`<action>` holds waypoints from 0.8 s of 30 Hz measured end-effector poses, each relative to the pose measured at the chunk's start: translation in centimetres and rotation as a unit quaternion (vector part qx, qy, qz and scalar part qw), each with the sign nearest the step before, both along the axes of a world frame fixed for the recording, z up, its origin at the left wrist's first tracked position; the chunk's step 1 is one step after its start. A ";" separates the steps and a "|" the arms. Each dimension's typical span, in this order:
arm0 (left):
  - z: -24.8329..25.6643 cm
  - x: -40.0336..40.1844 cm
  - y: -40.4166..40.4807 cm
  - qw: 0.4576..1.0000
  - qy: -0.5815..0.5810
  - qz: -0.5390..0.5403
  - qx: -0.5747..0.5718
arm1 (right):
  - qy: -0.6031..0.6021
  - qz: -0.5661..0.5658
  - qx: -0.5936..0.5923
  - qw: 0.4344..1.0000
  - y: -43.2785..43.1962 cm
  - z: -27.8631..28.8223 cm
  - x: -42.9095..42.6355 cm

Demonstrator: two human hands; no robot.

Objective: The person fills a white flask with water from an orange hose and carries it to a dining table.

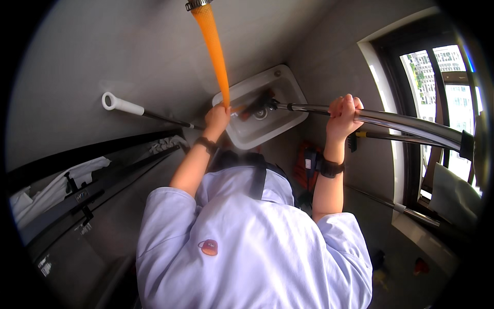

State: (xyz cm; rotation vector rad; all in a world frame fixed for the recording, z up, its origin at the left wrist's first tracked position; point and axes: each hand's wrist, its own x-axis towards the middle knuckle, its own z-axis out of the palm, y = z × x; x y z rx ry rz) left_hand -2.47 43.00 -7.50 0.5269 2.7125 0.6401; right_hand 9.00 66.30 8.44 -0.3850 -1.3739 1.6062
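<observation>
My left hand (pixel 218 117) grips the lower end of an orange hose (pixel 216 50), which hangs from a metal clamp at the top of the view. My right hand (pixel 345 116) is closed around a shiny metal pole (pixel 401 121). The pole reaches left over a white sink basin (pixel 247 143), where its dark, blurred head (pixel 258 104) lies over the basin near the round drain (pixel 261 114). The hose's open end is hidden by my left hand.
A white-handled pole (pixel 125 106) leans at the left wall, above a dark rail with white cloths (pixel 77 172). Another pole with a yellow part (pixel 362 134) and a window frame (pixel 436 77) are at right. Something red (pixel 307 166) stands below the basin.
</observation>
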 end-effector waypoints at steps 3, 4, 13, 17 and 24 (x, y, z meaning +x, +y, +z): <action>-0.5 -0.1 0.2 1.000 -0.005 -0.003 0.003 | -0.010 -0.005 0.009 1.000 0.0 -0.1 0.0; -0.6 -0.3 0.3 1.000 -0.006 -0.004 0.003 | -0.011 -0.006 0.009 1.000 0.0 0.0 0.0; -0.9 -1.8 2.0 1.000 0.018 -0.016 0.014 | -0.008 -0.011 -0.005 1.000 0.2 0.0 -0.3; -0.9 -1.5 1.4 1.000 0.005 -0.021 -0.008 | 0.001 0.000 -0.011 1.000 0.4 -0.1 -0.2; -0.4 -1.0 -0.6 1.000 -0.001 -0.017 -0.019 | 0.001 -0.001 0.004 1.000 0.1 0.1 -0.6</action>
